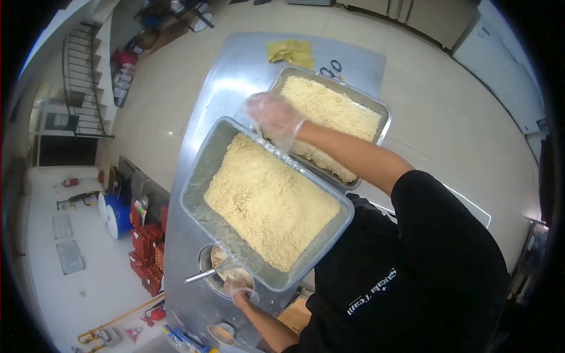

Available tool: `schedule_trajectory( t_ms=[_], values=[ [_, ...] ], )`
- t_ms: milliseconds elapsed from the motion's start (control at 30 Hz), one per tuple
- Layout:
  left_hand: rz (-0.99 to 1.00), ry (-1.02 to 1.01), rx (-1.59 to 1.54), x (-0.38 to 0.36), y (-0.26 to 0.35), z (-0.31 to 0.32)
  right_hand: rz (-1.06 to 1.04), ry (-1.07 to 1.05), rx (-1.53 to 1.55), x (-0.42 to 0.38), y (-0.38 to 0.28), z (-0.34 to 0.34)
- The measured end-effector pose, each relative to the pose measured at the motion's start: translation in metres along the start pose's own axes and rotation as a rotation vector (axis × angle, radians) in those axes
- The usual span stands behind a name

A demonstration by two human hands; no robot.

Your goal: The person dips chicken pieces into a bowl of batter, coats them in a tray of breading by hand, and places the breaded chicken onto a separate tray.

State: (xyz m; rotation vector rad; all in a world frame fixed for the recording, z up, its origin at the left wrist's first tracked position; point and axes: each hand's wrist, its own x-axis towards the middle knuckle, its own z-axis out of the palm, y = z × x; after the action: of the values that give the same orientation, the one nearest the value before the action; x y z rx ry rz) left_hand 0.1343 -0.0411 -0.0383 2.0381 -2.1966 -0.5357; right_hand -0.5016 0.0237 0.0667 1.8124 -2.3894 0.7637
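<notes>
A large grey tub (197,203) holds a heap of pale yellow crumbs (271,200). My right hand (275,117), in a loose clear plastic glove, is above the gap between the tub and a metal tray (382,120). The tray also carries pale crumbs (335,106), with paler coated pieces along its near side. Motion blur hides that hand's fingers. My left hand (236,285), also gloved, reaches into a metal bowl (206,259) with a pale mixture in it. A wire whisk (206,274) leans across the bowl's rim. The left fingers are not clearly visible.
On the steel table (235,53) lie a yellow cloth (291,53) and black-handled scissors (329,72). A small round container (222,333) stands beyond the bowl, near a tan board-like surface (296,316). Red egg trays (146,253) and blue barrels (119,215) stand past the table.
</notes>
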Motion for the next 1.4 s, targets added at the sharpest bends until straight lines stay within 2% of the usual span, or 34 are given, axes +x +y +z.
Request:
schedule_trajectory(
  t_ms=[33, 67, 100, 167, 233, 300, 333, 400, 433, 467, 500, 533, 567, 600, 700, 767, 933, 1033, 1167, 1233, 1333, 1400],
  values=[
    [0.018, 0.036, -0.009, 0.004, -0.009, 0.002, -0.018, 0.034, 0.086, -0.001, -0.019, -0.016],
    [0.014, 0.064, -0.029, 0.011, -0.014, 0.003, 0.037, -0.018, 0.313, -0.008, -0.055, -0.052],
    [-0.094, 0.07, -0.117, 0.018, -0.014, 0.004, 0.02, -0.012, 0.462, -0.014, -0.073, -0.035],
    [-0.141, 0.156, -0.184, 0.002, 0.023, -0.019, -0.11, 0.099, 0.52, -0.034, -0.108, 0.008],
    [-0.179, 0.194, -0.205, -0.002, 0.039, -0.03, -0.254, 0.235, 0.424, -0.052, -0.135, 0.024],
    [-0.115, 0.131, -0.347, -0.003, 0.045, -0.04, -0.332, 0.287, 0.432, -0.072, -0.146, 0.034],
    [-0.093, 0.106, -0.417, -0.008, 0.047, -0.044, -0.313, 0.126, 0.462, -0.077, -0.146, 0.045],
    [-0.214, 0.125, -0.597, -0.023, 0.076, -0.057, -0.416, 0.077, 0.489, -0.083, -0.134, 0.07],
    [-0.178, 0.05, -0.768, -0.017, 0.054, -0.046, -0.473, 0.056, 0.51, -0.084, -0.127, 0.08],
    [-0.13, -0.015, -0.937, -0.01, 0.031, -0.039, -0.456, 0.036, 0.515, -0.085, -0.12, 0.089],
    [-0.185, -0.043, -1.063, -0.024, 0.057, -0.052, -0.446, 0.017, 0.528, -0.086, -0.115, 0.097],
    [-0.239, -0.059, -1.19, -0.036, 0.094, -0.063, -0.321, -0.115, 0.568, -0.084, -0.118, 0.081],
    [-0.246, -0.064, -1.213, -0.036, 0.089, -0.064, -0.204, -0.259, 0.597, -0.082, -0.12, 0.061],
    [-0.259, -0.065, -1.239, -0.04, 0.08, -0.064, -0.271, -0.198, 0.563, -0.082, -0.116, 0.07],
    [-0.109, -0.064, -1.399, -0.054, 0.087, -0.071, -0.438, -0.071, 0.508, -0.078, -0.107, 0.082],
    [-0.084, -0.117, -1.457, -0.049, 0.086, -0.074, -0.213, -0.24, 0.604, -0.071, -0.12, 0.061],
    [-0.17, -0.135, -1.651, -0.041, 0.096, -0.08, -0.119, -0.281, 0.56, -0.066, -0.127, 0.055],
    [-0.118, -0.22, -1.615, -0.041, 0.085, -0.083, -0.136, -0.28, 0.548, -0.066, -0.127, 0.055],
    [-0.269, -0.118, -1.337, -0.029, 0.073, -0.071, -0.078, -0.258, 0.533, -0.067, -0.126, 0.058],
    [-0.362, -0.014, -1.131, -0.038, 0.101, -0.09, -0.143, -0.215, 0.51, -0.068, -0.119, 0.063],
    [-0.205, -0.112, -0.964, -0.04, 0.101, -0.078, -0.133, -0.243, 0.483, -0.067, -0.115, 0.067],
    [-0.198, -0.243, -0.991, -0.039, 0.083, -0.074, -0.094, -0.296, 0.475, -0.064, -0.118, 0.063]
  ],
)
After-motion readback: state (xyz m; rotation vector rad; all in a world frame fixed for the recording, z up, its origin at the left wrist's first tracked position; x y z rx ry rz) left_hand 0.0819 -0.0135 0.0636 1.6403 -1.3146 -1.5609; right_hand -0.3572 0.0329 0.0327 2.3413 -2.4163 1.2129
